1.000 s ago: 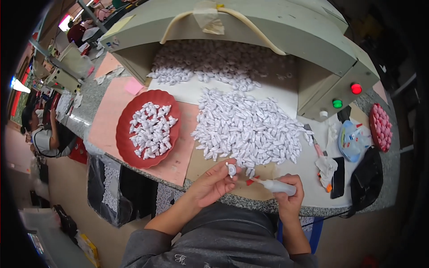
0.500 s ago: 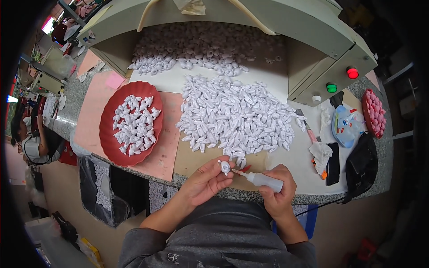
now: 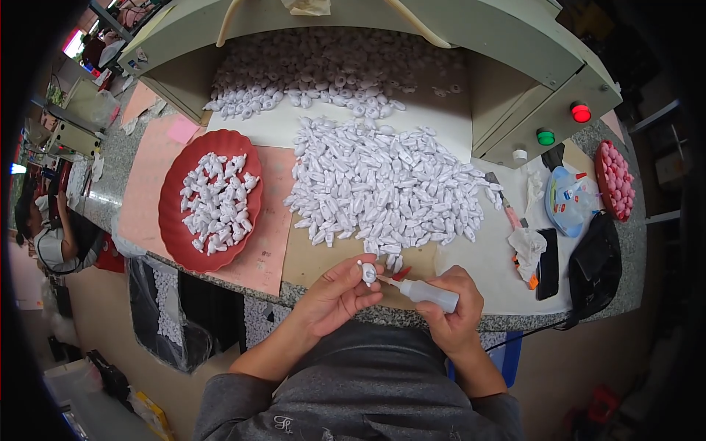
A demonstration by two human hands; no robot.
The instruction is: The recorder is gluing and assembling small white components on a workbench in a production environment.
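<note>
Between thumb and fingers, my left hand (image 3: 332,298) pinches a small white plastic part (image 3: 368,273), a rounded piece with a hollow facing me. My right hand (image 3: 457,309) is wrapped round a translucent squeeze bottle (image 3: 434,295) with a thin nozzle. The bottle lies nearly level, its tip pointing left, at or very close to the white part; contact cannot be made out. Just beyond my hands spreads a big heap of white elongated parts (image 3: 386,187). To the left, a red scalloped bowl (image 3: 170,198) holds white pieces (image 3: 218,202) that look assembled.
A grey machine housing (image 3: 507,55) with lit buttons arches over more white rounded parts (image 3: 309,70). At right lie a phone (image 3: 547,264), a crumpled tissue (image 3: 528,252), a black bag (image 3: 594,264), a blue container (image 3: 565,202) and a basket of pink pieces (image 3: 616,180). Another person (image 3: 55,228) sits far left.
The bottle's nozzle has come slightly left, closer to the white part. Both hands keep their grips, and the whole view has shifted a little.
</note>
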